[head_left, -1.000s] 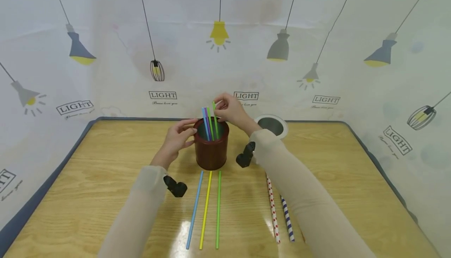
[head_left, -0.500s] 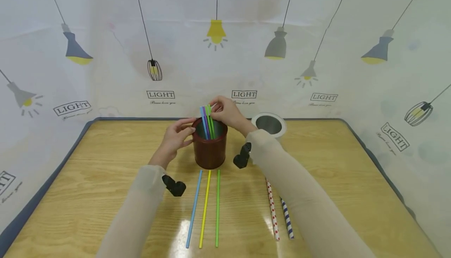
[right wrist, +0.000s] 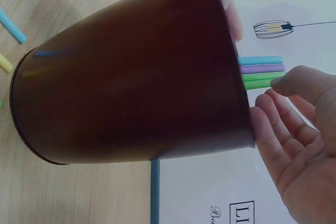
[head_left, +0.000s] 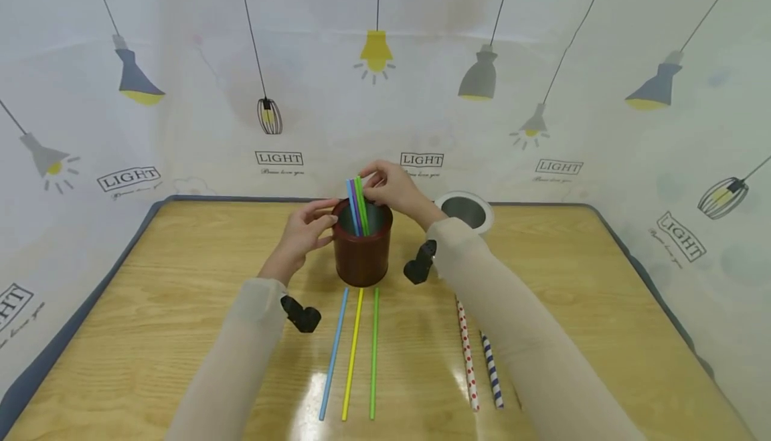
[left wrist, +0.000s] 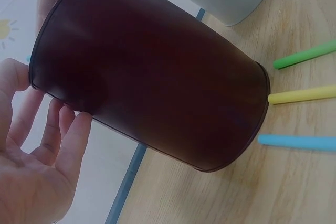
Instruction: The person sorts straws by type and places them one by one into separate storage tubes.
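Both hands at the brown cup holding upright straws, centre of the counter.

The right hand (head_left: 394, 190) pinches the tops of the straws in the cup (head_left: 358, 199) between thumb and fingertips; its other fingers are loosely spread, as the right wrist view shows. The left hand (head_left: 303, 232) is open, with straight fingers (left wrist: 73, 140) resting against the rim of the brown cup (head_left: 362, 253). The cup stands upright on the counter (head_left: 181, 280), dark reddish-brown with a smooth, tapered wall. Only the head view shows the cup's metallic interior and the straws lying in front: blue straw (head_left: 333, 354), yellow straw (head_left: 352, 354), green straw (head_left: 373, 354). The wrist views show only the cup's outer wall. A metal cup (head_left: 465, 210) stands behind the right forearm.
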Demonstrator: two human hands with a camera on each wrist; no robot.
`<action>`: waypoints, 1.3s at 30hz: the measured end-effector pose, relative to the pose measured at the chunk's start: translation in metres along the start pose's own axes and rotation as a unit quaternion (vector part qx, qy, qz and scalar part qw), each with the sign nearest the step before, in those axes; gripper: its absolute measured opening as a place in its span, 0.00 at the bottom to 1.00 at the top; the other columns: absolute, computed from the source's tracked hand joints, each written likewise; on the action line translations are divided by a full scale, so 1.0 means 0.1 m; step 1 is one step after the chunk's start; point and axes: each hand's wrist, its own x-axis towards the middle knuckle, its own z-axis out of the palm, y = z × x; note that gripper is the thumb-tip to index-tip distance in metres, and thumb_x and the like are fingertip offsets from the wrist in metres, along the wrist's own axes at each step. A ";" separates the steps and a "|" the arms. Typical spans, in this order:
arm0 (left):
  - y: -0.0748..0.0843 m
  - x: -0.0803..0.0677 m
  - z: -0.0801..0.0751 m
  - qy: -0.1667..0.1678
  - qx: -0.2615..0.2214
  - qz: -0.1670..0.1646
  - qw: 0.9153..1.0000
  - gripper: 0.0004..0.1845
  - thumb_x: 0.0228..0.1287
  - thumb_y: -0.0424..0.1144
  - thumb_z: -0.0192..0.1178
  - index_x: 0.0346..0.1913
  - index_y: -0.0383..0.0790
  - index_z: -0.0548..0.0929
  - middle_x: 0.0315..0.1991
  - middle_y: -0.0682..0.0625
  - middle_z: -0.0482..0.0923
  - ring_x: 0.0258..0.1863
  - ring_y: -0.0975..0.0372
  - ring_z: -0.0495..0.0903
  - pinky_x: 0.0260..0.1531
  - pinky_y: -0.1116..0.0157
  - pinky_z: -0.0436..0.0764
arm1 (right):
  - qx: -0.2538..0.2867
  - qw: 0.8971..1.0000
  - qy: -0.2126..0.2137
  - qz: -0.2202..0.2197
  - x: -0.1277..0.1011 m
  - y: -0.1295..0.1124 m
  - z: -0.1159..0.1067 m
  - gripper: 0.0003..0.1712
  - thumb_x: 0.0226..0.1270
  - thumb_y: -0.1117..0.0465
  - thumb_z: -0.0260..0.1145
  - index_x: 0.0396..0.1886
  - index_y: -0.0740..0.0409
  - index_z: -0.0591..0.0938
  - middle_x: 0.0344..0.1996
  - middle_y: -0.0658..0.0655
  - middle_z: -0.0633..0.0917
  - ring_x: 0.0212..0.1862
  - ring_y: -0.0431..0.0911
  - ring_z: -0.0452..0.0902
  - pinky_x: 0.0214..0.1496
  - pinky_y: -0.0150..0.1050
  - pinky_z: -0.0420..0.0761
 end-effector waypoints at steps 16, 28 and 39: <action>-0.02 0.00 0.00 -0.010 0.001 0.003 1.000 0.21 0.65 0.35 0.53 0.61 0.39 0.71 0.53 0.41 0.69 0.50 0.57 0.71 0.48 0.53 0.74 | -0.009 0.999 -0.035 0.032 -0.21 -0.07 -0.16 0.13 0.61 0.69 0.60 0.47 0.64 0.76 0.35 0.62 0.79 0.35 0.52 0.78 0.31 0.42 0.82; -0.03 0.00 -0.01 -0.004 0.004 0.003 1.000 0.21 0.65 0.34 0.52 0.61 0.40 0.71 0.51 0.43 0.70 0.49 0.58 0.71 0.48 0.54 0.75 | -0.019 0.996 -0.062 0.059 -0.48 -0.07 -0.23 0.12 0.62 0.67 0.61 0.45 0.67 0.77 0.30 0.62 0.79 0.31 0.49 0.78 0.28 0.44 0.82; -0.02 -0.02 0.00 -0.010 0.006 0.007 1.000 0.22 0.65 0.35 0.52 0.62 0.39 0.70 0.53 0.42 0.69 0.51 0.57 0.71 0.49 0.53 0.73 | -0.043 0.991 -0.098 0.082 -0.72 0.05 -0.23 0.14 0.60 0.69 0.61 0.47 0.64 0.76 0.28 0.59 0.80 0.30 0.49 0.77 0.28 0.42 0.81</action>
